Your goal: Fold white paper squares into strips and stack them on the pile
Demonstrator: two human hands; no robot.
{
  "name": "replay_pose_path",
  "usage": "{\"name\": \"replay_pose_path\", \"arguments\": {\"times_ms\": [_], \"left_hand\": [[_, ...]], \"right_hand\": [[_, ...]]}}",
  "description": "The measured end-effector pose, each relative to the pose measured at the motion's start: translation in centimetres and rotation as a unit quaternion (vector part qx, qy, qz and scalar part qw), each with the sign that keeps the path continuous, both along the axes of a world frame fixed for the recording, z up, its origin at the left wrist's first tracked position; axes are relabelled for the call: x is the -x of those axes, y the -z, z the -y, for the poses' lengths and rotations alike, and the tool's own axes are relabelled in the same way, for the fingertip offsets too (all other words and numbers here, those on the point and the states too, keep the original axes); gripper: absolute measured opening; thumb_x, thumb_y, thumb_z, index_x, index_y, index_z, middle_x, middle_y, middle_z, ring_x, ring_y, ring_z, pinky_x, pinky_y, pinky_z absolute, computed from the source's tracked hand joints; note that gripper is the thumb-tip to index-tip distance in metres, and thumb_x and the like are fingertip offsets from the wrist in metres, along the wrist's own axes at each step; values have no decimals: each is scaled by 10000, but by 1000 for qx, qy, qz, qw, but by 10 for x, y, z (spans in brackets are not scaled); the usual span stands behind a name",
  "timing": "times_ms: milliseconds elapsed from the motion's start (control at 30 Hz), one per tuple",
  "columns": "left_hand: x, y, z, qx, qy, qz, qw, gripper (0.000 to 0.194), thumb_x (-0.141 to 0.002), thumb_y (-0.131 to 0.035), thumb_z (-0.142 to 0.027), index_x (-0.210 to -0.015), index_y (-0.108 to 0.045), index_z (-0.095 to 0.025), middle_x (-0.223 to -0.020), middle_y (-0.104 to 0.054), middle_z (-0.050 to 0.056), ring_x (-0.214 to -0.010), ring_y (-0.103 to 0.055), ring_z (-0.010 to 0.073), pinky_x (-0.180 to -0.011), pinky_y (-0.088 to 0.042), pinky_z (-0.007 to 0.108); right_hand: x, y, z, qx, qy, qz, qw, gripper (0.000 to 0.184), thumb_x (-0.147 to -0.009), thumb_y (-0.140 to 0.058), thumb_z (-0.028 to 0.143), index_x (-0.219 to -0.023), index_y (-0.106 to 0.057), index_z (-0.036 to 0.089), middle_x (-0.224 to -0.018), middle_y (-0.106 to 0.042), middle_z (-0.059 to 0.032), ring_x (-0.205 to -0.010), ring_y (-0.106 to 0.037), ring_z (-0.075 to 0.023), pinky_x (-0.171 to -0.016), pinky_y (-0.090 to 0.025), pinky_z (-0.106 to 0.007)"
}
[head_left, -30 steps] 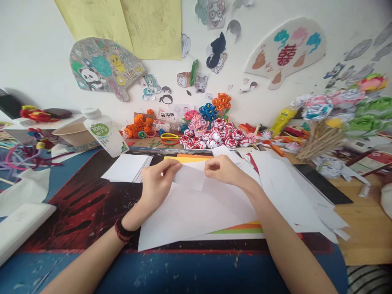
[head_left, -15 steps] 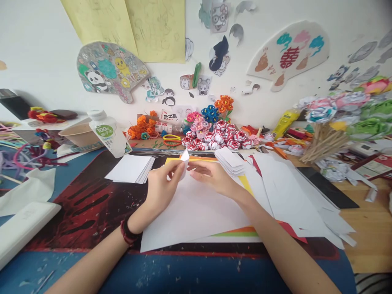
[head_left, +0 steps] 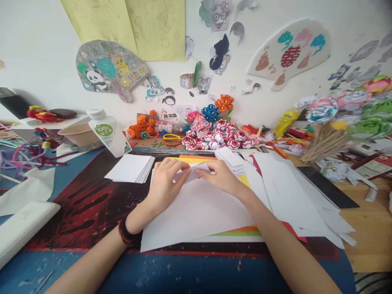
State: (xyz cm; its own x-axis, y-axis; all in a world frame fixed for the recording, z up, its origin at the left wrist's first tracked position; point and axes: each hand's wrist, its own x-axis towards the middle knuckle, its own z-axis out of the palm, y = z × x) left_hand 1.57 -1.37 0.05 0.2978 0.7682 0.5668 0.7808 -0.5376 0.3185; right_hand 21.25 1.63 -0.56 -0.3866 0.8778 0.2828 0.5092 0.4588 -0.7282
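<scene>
Between my two hands is a small piece of white paper [head_left: 192, 173], held above a large white sheet [head_left: 196, 212]. My left hand [head_left: 167, 177] pinches its left end, and a dark band circles that wrist. At the other end, the thumb and fingers of my right hand [head_left: 219, 173] close on the paper. Part of the small piece is hidden behind the fingers. Orange, green and yellow sheets [head_left: 237, 232] show under the large one. A stack of white paper squares [head_left: 130, 168] lies left of my left hand, and folded white pieces [head_left: 230, 159] lie behind my right.
A white bottle [head_left: 107, 132] stands at the back left beside a paper bowl [head_left: 79, 134]. Red-and-white paper flowers [head_left: 217, 136] line the wall. More white sheets [head_left: 294, 196] and a black flat piece [head_left: 327, 185] lie to the right. A white case [head_left: 27, 228] is at the left.
The small paper was spread flat between both hands, then turned edge-up in my left hand with my right fingers loosened. Now both hands grip it again, lower and partly covered.
</scene>
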Motion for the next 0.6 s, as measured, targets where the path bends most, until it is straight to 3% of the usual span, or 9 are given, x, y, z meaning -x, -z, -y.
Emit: {"name": "replay_pose_path", "arguments": {"times_ms": [200,367,600], "left_hand": [[-3,3,5,74,43,39,996,169,-912,-482,-236,-814,-608,-182,-723,-637,-7,-664,-525,133,-697,-338,289],[-8,4,7,148,39,90,984,232,-865,-450,-216,-640,-480,-171,-550,-432,-48,-524,-388,90,-554,-296,232],[-15,-1,9,189,8,144,971,244,-785,-428,-222,-552,-372,-173,-537,-326,-44,-536,-319,86,-528,-262,227]], "right_hand": [[3,0,2,-36,-17,-37,999,395,-883,-550,475,-755,-711,138,-642,-603,-1,-620,-518,-135,-555,-334,-243],[8,1,6,-67,-42,-83,993,224,-879,-601,326,-828,-739,157,-814,-725,-34,-747,-643,-163,-582,-427,-221],[19,4,17,-244,-23,-100,964,192,-879,-570,179,-751,-711,152,-733,-720,-56,-654,-643,-154,-622,-471,-250]]}}
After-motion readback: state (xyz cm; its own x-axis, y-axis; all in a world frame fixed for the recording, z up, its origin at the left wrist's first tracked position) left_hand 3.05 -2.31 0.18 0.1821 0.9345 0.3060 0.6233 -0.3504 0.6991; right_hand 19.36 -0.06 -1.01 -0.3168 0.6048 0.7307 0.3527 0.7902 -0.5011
